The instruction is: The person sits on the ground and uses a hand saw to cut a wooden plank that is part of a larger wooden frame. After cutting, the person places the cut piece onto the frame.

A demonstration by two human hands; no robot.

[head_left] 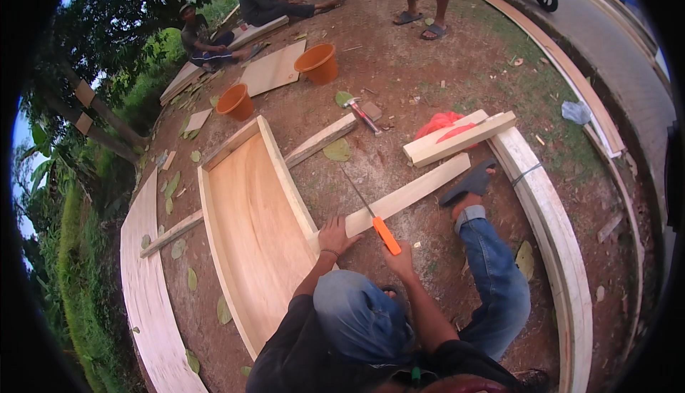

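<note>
My right hand (398,256) is closed round the orange handle of a hand saw (385,236). The saw's thin blade points away from me and lies across a pale wooden plank (410,197). Near the plank's left end, my left hand (334,236) holds it, thumb apart from the fingers. That end meets the near right side of a shallow wooden frame (285,179) with a plywood panel inside. My bent knee in blue jeans is just below my left hand, and my sandalled right foot (471,182) is beside the plank's far end.
A hammer (365,116) lies beyond the plank. Stacked wood pieces (464,140) and red plastic (437,125) lie farther right, by long tied beams (549,215). Two orange buckets (316,63) stand ahead. Two people sit far left; another stands at the back. A long board (146,279) lies left.
</note>
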